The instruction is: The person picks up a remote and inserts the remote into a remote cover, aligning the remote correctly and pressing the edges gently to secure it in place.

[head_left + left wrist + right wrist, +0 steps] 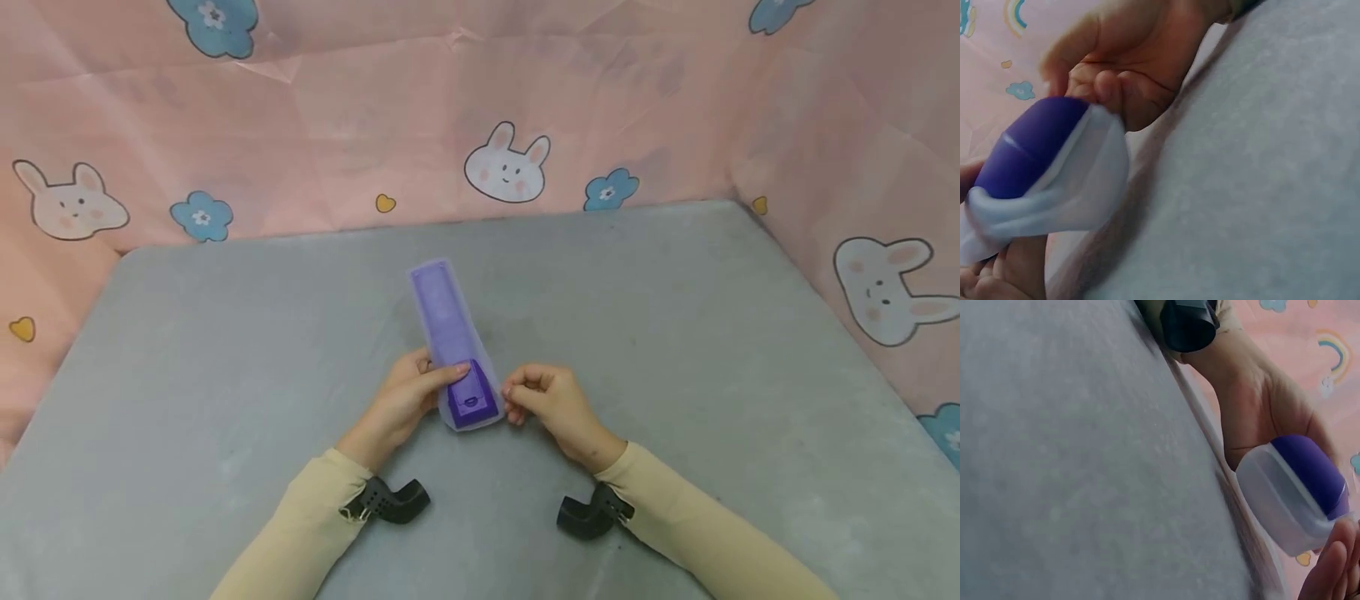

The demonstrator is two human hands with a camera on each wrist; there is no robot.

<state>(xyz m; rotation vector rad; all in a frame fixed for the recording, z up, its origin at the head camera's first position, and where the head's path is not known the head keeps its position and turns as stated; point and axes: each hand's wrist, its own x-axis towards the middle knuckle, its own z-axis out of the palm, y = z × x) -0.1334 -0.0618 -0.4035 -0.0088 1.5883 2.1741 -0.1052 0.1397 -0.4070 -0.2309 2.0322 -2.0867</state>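
Note:
A long, narrow lidded container (450,325) of translucent purple plastic, with a dark purple cap (474,402) at its near end, is held tilted away from the body. My left hand (397,408) grips it from the left side, thumb across the top at the cap's far edge. My right hand (551,404) is at the container's near right edge with curled fingers and the thumb close to the index finger. In the right wrist view, right fingertips (1344,544) are beside the cap (1313,472); whether they pinch its rim is not clear. The container's underside hides some left fingers.
A grey table (225,375) lies under both hands. A pink cloth (337,125) printed with rabbits and flowers stands along its back and sides. Black wrist cameras (393,500) sit on both forearms.

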